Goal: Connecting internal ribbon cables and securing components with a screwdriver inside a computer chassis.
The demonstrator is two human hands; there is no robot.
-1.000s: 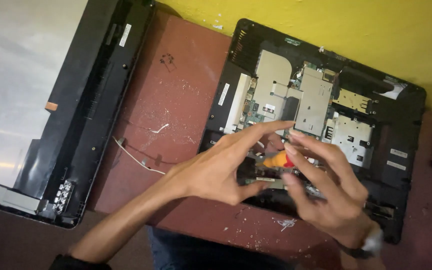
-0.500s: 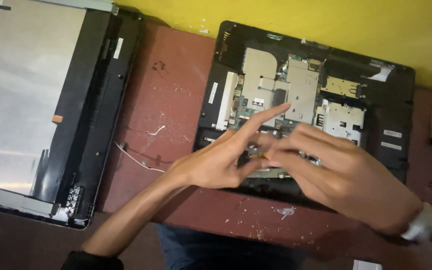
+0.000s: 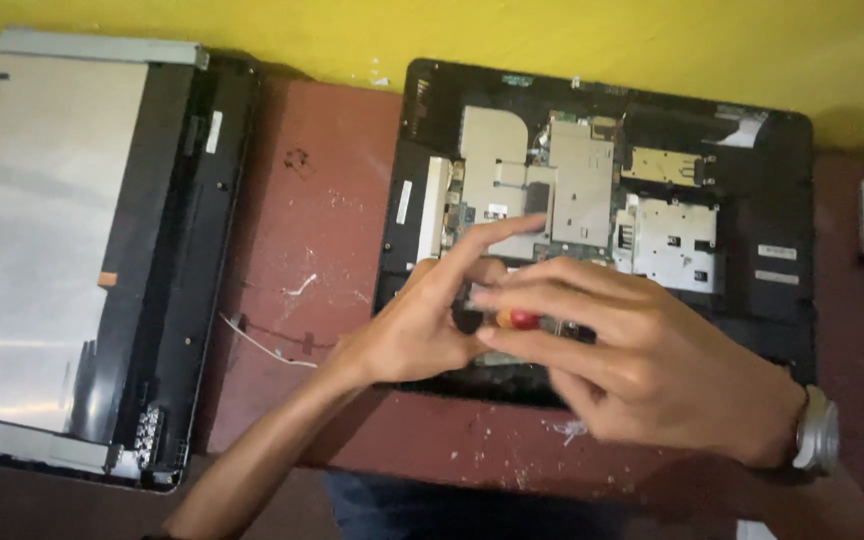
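Both hands meet, left hand (image 3: 417,325) index extended, right hand (image 3: 642,365) fingers curled

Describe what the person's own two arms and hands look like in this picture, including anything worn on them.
Both forearms are bare, with no sleeves and no gloves. The left hand wears nothing on its wrist or fingers. The right hand has a silver-coloured metal wristwatch on its wrist. No rings can be made out on either hand, though the right one is slightly blurred.
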